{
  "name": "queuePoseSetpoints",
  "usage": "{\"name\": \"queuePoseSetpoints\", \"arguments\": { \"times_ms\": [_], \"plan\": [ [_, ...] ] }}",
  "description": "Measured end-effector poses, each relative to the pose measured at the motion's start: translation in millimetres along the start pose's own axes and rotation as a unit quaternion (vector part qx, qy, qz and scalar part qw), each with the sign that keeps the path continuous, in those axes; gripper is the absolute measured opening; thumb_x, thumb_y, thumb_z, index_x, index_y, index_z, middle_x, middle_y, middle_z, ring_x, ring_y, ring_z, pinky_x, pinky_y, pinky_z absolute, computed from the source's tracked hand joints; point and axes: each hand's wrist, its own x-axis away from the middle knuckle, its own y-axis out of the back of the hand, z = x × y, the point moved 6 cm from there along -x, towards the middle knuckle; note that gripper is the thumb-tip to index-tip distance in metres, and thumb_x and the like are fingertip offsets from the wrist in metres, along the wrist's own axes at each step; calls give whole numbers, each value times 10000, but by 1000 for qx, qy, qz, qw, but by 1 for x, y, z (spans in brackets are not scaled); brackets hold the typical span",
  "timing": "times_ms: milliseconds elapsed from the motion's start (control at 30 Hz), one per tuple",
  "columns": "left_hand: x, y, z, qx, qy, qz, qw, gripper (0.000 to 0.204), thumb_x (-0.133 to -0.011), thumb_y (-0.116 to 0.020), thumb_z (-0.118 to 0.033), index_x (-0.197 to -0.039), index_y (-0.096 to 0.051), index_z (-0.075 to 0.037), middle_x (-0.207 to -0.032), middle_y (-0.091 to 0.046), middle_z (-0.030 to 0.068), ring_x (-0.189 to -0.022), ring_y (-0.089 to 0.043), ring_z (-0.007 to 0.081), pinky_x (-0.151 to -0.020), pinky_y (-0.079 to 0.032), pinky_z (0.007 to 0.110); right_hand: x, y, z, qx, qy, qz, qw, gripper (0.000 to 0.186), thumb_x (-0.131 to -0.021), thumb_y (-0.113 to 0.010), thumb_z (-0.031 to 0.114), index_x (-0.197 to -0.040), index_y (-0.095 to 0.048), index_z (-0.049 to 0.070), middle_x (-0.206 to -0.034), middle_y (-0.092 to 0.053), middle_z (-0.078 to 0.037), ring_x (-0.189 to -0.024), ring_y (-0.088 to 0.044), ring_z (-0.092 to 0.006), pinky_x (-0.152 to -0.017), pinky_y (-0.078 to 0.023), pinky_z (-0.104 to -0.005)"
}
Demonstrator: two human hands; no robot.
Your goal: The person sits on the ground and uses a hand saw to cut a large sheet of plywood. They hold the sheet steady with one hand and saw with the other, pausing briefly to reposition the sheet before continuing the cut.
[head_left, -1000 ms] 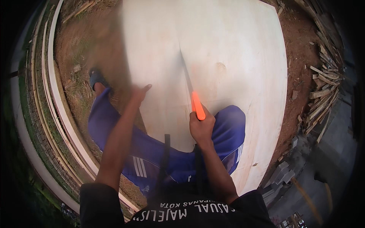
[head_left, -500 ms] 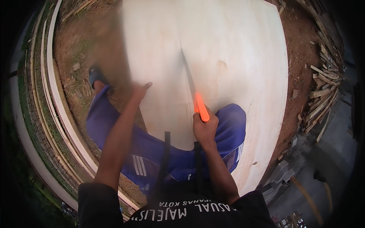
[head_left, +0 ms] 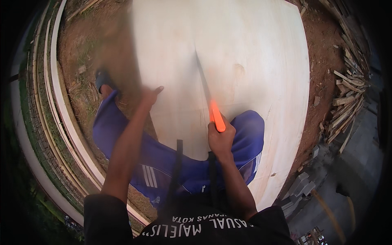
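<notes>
Saw (head_left: 212, 104) down on the pale board (head_left: 261, 53), right hand (head_left: 221, 137) wrapped round its orange handle (head_left: 218, 120). Left hand (head_left: 151, 96) at the board's edge, can't tell if gripping. Probably light, kinda bendy blade (head_left: 203, 77); stick to the handle.

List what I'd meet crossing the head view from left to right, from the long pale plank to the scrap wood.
Long pale plank → dark shoe → left hand → orange-handled saw → right knee in blue trousers → scrap wood pile.
</notes>
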Motion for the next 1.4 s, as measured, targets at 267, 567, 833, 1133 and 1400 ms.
{"name": "queuePoseSetpoints", "arguments": {
  "times_ms": [267, 567, 833, 1133, 1400],
  "plan": [
    [9, -4, -5, -31, -19, -18, 999, 1093, -832, -876, -361, -1445, -186, 225, -1439, -482, 353, -1314, -552, 369, -1096, -462, 417, -55, -34, 1, 27, 18, 2, 999, 403, -854, -543, -45, -1231, -684, -42, -668, -577, -93, -574, -499, -128, -584, -474, -328],
    [21, 7, -13, -9, 0, -5, 1000, 1030, -825, -881, -378, -1408, -271, 211, -1403, -504, 357, -1318, -544, 362, -1091, -462, 415, 61, 30, -5, -5, 28, -9, 1000, 511, -853, -551, -61, -1357, -632, -58, -931, -729, -135, -766, -672, -139, -787, -554, -301],
    [5, -6, -6, -16, -13, 3, 1000, 1083, -832, -880, -350, -1431, -190, 232, -1410, -494, 366, -1287, -565, 395, -1071, -485, 438, -121, -53, 11, 23, -3, 9, 1000, 96, -854, -532, 6, -899, -603, -40, -625, -494, -88, -551, -436, -140, -549, -417, -367],
    [14, 5, -5, -40, 0, -5, 999, 1180, -832, -874, -365, -1479, -91, 236, -1468, -439, 388, -1358, -512, 405, -1098, -469, 435, 61, 32, -3, 7, 54, -3, 998, 501, -860, -540, -69, -1353, -626, -74, -883, -706, -109, -745, -645, -117, -745, -548, -292],
    [28, -4, -8, -58, 36, 26, 997, 1107, -839, -868, -370, -1453, -160, 218, -1476, -433, 362, -1352, -513, 387, -1120, -443, 427, -107, -41, 8, 79, -35, 45, 995, 458, -861, -550, 17, -1297, -689, 32, -722, -594, -108, -603, -556, -159, -613, -488, -346]
  ]
}}
